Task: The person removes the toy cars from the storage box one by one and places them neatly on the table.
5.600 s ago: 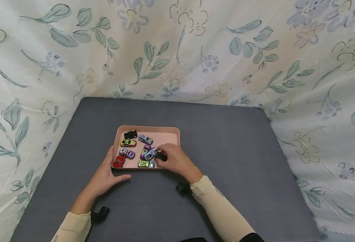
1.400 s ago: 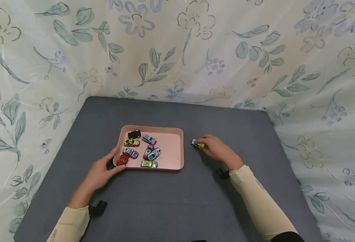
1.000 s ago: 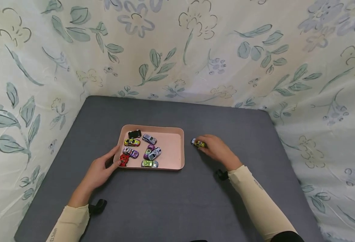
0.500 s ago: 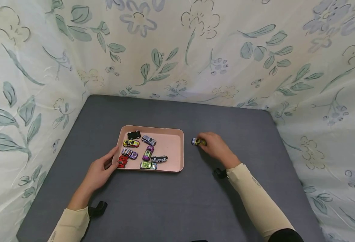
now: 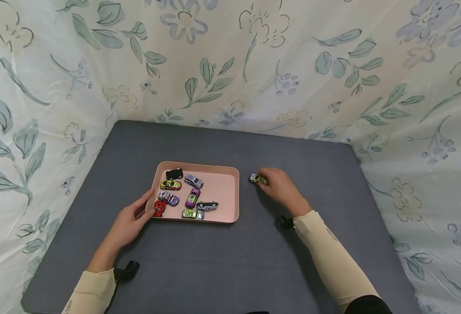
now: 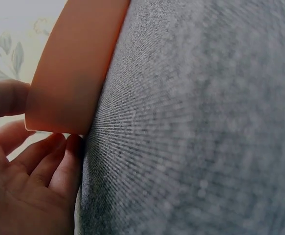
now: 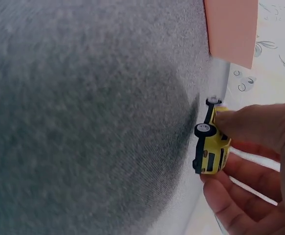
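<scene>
Right of the tray (image 5: 236,192), on the grey desk (image 5: 214,261), the right hand (image 5: 279,188) pinched a yellow car (image 5: 258,179) it had lifted out; the left hand (image 5: 130,222), fingers relaxed, steadied the tray's near-left corner throughout.

The left hand (image 5: 130,220) lies low with fingers loosely extended, thumb up and fingertips (image 6: 66,154) bent slightly inward. The right hand (image 5: 279,187) reaches farther forward, forearm stretched out, thumb (image 7: 252,122) and fingers (image 7: 245,178) curled in a pinch.
</scene>
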